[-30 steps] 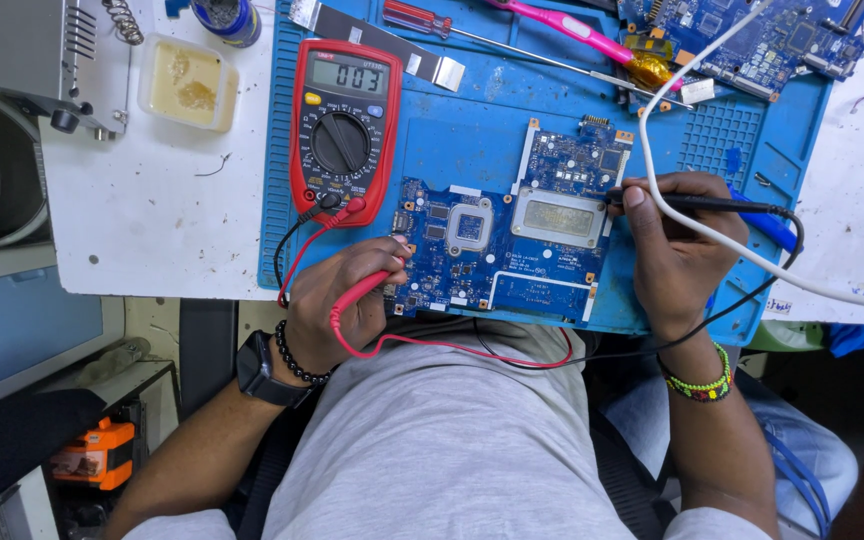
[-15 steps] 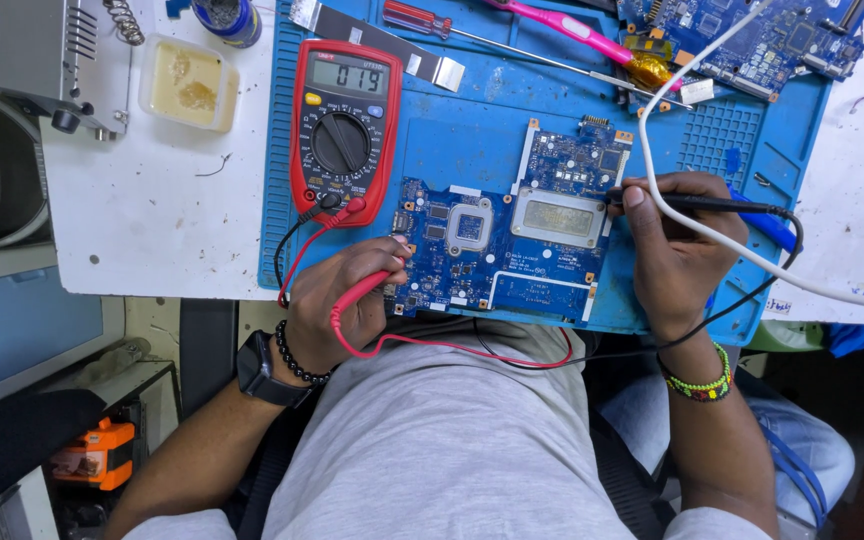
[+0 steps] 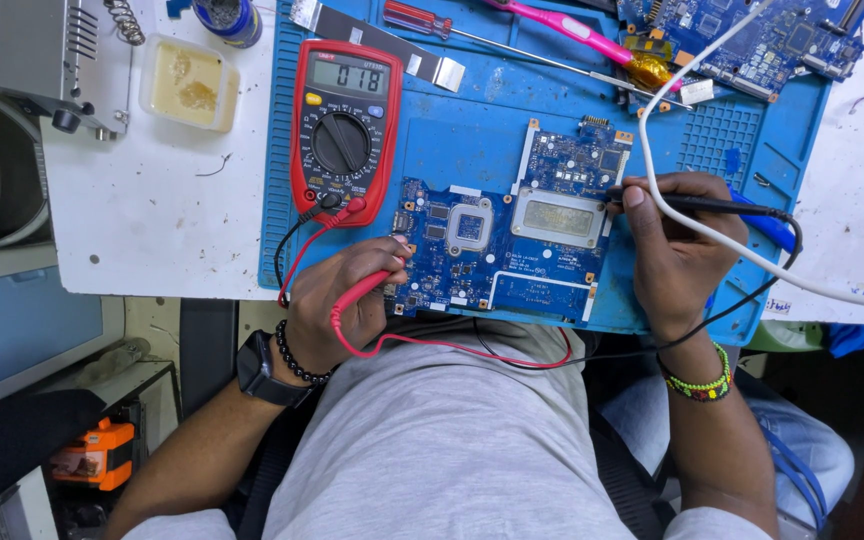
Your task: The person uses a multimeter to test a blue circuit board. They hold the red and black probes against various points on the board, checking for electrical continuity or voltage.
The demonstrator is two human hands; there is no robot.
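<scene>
A blue laptop circuit board [image 3: 512,235] lies on a blue work mat [image 3: 452,120] at the table's near edge. My left hand [image 3: 337,300] grips a red multimeter probe [image 3: 367,290] with its tip on the board's left edge. My right hand [image 3: 677,245] holds a black probe [image 3: 697,205] like a pen, its tip touching the board's right side beside a metal-framed socket [image 3: 557,218]. A red multimeter [image 3: 342,130] with a lit display sits on the mat above my left hand, with red and black leads running from it.
A second circuit board [image 3: 752,40], a pink-handled tool [image 3: 572,30] and a red-handled screwdriver [image 3: 432,20] lie at the mat's far side. A white cable [image 3: 712,230] crosses my right hand. A tray of yellowish flux [image 3: 184,85] and a grey metal unit [image 3: 42,60] stand at left.
Both hands and probes stay where they were on the board. Only the multimeter's display reading has changed.
</scene>
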